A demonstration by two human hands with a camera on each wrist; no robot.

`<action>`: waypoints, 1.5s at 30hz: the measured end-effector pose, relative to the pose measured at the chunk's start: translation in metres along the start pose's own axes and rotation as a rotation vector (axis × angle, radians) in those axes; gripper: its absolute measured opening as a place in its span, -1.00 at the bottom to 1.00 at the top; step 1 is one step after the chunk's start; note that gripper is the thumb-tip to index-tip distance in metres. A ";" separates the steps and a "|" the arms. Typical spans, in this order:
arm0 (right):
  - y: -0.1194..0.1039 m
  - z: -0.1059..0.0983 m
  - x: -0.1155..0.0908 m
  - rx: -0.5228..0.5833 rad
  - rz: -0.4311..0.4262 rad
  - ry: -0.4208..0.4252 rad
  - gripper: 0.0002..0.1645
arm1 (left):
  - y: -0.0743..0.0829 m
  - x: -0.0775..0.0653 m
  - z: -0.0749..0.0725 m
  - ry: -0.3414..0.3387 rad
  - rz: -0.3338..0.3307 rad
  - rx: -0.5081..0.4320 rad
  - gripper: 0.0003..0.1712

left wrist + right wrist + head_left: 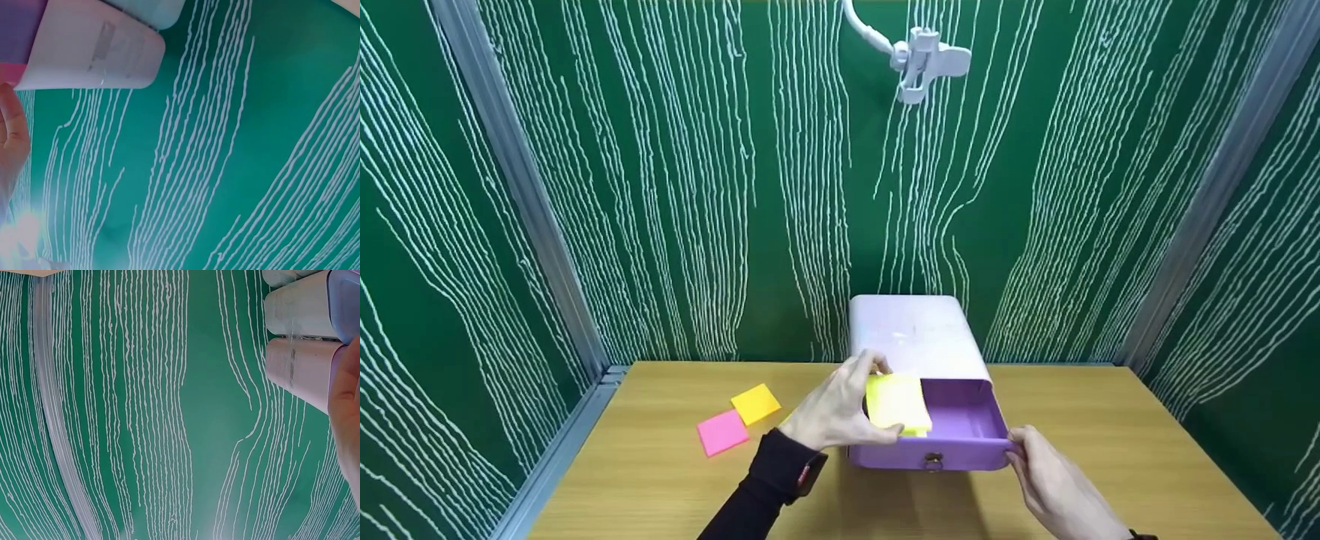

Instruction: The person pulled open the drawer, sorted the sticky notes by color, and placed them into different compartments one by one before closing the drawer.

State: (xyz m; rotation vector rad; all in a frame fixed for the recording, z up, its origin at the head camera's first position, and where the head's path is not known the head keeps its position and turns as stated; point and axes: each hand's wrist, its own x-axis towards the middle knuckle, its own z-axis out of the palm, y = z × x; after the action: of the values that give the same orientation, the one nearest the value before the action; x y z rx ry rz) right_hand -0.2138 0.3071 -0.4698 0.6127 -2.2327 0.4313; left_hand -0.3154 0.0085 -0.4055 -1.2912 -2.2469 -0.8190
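- a person's left hand (836,409) grasps a bright yellow note pad (896,401), fingers at its far edge and thumb at its near edge.
- the yellow note pad is over the left part of an open purple drawer (885,454); whether it touches the drawer cannot be told.
- at the drawer's front right corner, the right hand (1054,480) grips the edge between thumb and fingers.
- the purple drawer stands pulled out toward the person from a pale lavender cabinet (915,330), its inside bare on the right; a small metal ring pull (934,461) is fixed to the middle of its front.
- to the left, on a wood-grain surface (1072,405), lie an orange-yellow pad (756,404) and a pink pad (723,433), the pink one nearer the person and their corners close together.
- a black sleeve (746,502) covers the left forearm.
- behind the scene rises a green wall (877,150) streaked with wavy white lines, framed at the corners by grey metal posts (521,172).
- high in front of the wall, a white clamp (919,64) hangs on a curved arm.
- the right wrist view shows pale housings (298,306) grouped close together, one with a bluish front, and fingers at the frame's right edge.
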 end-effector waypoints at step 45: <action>-0.005 0.001 0.004 -0.008 0.159 -0.061 -0.66 | -0.118 -0.205 0.010 -0.235 -0.617 0.105 0.08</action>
State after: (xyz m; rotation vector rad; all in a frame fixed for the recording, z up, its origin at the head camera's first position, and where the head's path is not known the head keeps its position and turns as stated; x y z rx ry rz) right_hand -0.2136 0.3010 -0.4672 0.4506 -2.3498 0.4890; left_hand -0.3208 -0.1595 -0.5721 -0.6651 -2.8911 -0.7566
